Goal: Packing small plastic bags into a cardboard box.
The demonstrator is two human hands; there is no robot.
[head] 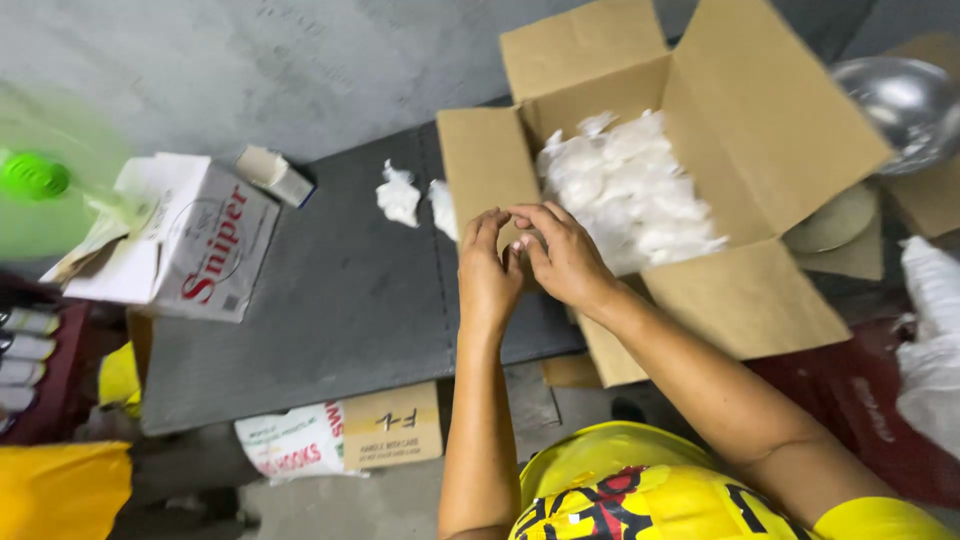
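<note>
The left hand (487, 262) and right hand (560, 252) meet fingertip to fingertip, fingers curled, against the near flap of an open cardboard box (735, 175). What they pinch is hidden. White wads (630, 190) fill the box just beyond them.

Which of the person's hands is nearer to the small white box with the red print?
Left. The left hand is on the side facing the white box, across bare grey table. The right hand is farther, beside the open cardboard box.

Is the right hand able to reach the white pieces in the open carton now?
Probably yes: the right hand is beside the open carton, flaps spread, nothing covering the white pieces.
</note>
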